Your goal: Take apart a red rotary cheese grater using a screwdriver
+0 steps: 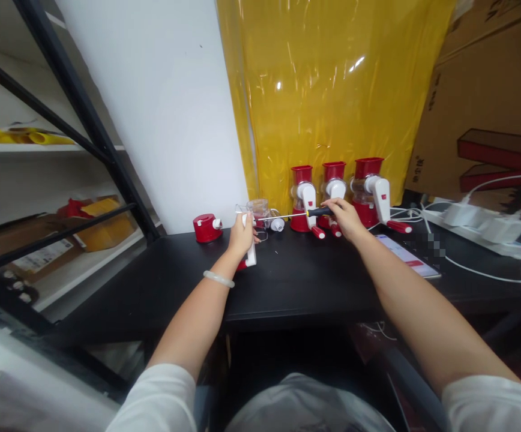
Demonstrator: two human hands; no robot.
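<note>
My left hand (241, 233) is closed around a white crank handle (252, 253) with a red grip at its lower end. In my right hand (345, 217) is a screwdriver (318, 212) with a black and yellow handle, held level. Its thin shaft points left and reaches the crank handle at my left fingers; exactly where the tip sits is hidden. Just behind my left hand lie a clear plastic housing (258, 207) and a white round part (277, 225). A red round base (206, 228) stands to the left of that hand.
Three red and white hand-crank graters (302, 174) (334, 171) (368, 168) stand along the back of the black table (287, 288). A phone (407, 255), white cables and a power strip (476, 231) lie at right. A black-framed shelf (102, 150) borders the left side.
</note>
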